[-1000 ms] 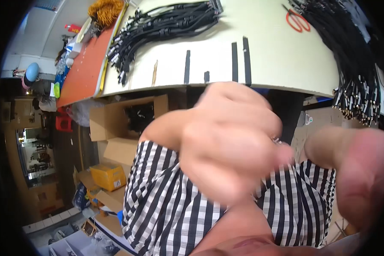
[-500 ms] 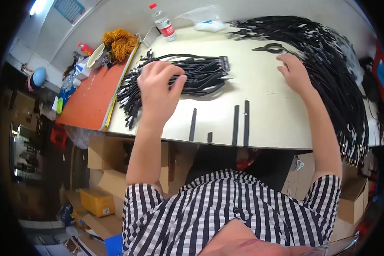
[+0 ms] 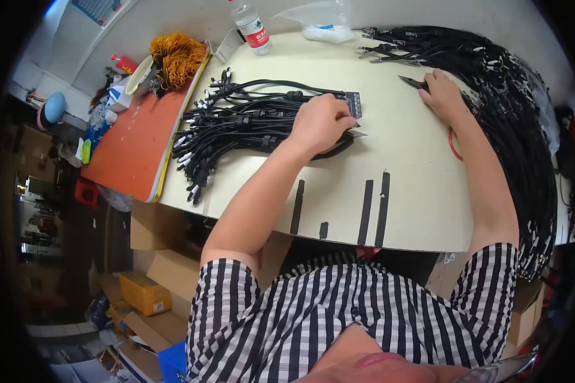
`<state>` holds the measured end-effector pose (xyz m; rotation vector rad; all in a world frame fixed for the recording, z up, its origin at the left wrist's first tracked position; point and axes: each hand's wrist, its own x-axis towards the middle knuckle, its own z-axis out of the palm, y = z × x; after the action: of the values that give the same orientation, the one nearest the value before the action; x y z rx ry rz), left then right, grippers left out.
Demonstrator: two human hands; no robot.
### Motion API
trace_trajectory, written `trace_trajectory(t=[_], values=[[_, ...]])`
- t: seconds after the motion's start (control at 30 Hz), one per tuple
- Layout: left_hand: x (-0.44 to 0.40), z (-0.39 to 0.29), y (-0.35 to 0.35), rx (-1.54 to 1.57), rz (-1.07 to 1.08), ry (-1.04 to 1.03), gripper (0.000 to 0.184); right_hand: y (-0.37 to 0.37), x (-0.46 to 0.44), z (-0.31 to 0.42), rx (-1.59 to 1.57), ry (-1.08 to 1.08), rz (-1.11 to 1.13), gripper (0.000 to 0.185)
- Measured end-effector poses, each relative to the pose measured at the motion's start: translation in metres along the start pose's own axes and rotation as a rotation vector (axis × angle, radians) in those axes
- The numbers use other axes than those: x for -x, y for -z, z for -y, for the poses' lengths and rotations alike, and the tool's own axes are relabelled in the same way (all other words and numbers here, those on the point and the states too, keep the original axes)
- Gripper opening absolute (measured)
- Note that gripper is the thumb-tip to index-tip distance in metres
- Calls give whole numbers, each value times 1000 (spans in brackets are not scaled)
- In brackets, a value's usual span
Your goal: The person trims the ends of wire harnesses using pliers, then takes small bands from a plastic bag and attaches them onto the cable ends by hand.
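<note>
A bundle of black cables (image 3: 249, 121) lies across the left half of the table, white-tipped plugs to the left and a strip of small dark connector boards (image 3: 354, 104) at its right end. Over that right end is my left hand (image 3: 322, 124), its thumb and fingers pinched on the cable ends. A pale pointed piece sticks out beside the fingertips. My right hand (image 3: 443, 96), at the back right, is closed around dark-jawed pliers (image 3: 413, 82), tip pointing left. The palm hides most of their handles. Below the wrist shows a red curved piece (image 3: 454, 145); whether it belongs to the pliers is unclear.
A large heap of black cables (image 3: 511, 127) runs down the right side. Behind stand a water bottle (image 3: 254, 29) and a clear plastic bag (image 3: 326, 32). Black tape strips (image 3: 365, 214) mark the front edge. An orange board (image 3: 131, 140) and orange cords (image 3: 176, 60) are left.
My left hand has moved right, from above the bundle's middle to its connector end, and pinched there. My right hand has closed around the pliers that lay on the table. The view has shifted slightly.
</note>
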<state>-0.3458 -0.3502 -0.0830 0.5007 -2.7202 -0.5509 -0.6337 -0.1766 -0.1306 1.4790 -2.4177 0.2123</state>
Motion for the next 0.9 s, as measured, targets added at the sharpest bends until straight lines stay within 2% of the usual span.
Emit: trace_trajectory(t=[0.07,0.13,0.17,0.2,0.27,0.3,0.4,0.43,0.47,0.53,0.6,0.67,0.73,0.8,0.83,0.87,0.9], values=[[-6,7,3,385,3,125,11,-4,5,4,-65,-55,-10,31],[-15,19,2,719,-54,227,10,-1,7,21,-496,-82,-271,26],[-19,20,6,779,-63,234,10,21,17,33,-1055,-427,42,26],[-23,21,9,843,-71,242,10,34,24,49,-1058,-424,30,26],[-31,20,16,880,-74,231,11,49,33,68,-1823,-637,83,31],[-33,20,18,923,-72,232,11,50,38,76,-1911,-611,127,32],[-35,25,24,1048,-154,212,12,51,48,111,-1902,-587,97,24],[-33,26,25,1015,-255,192,11,54,50,125,-1814,-568,79,25],[-31,26,25,1008,-259,182,11,56,48,137,-1726,-549,61,27],[-23,27,26,1072,-363,82,10,49,37,162,-1757,-450,-23,33],[-13,25,30,1061,-350,78,11,45,20,190,-1822,-336,-148,33],[-4,23,34,1279,-270,154,15,49,5,211,-1826,-301,-208,31],[1,28,41,1298,-263,140,15,48,-5,222,-1823,-302,-248,27],[7,28,48,1236,-272,138,16,50,-12,228,-1822,-282,-177,23],[10,28,53,896,-232,74,18,52,-14,231,-1788,-269,-170,21],[14,27,59,696,-106,121,22,54,-15,231,-1787,-270,-164,21],[11,33,54,763,-146,135,21,57,-14,231,-1779,-265,-142,22]])
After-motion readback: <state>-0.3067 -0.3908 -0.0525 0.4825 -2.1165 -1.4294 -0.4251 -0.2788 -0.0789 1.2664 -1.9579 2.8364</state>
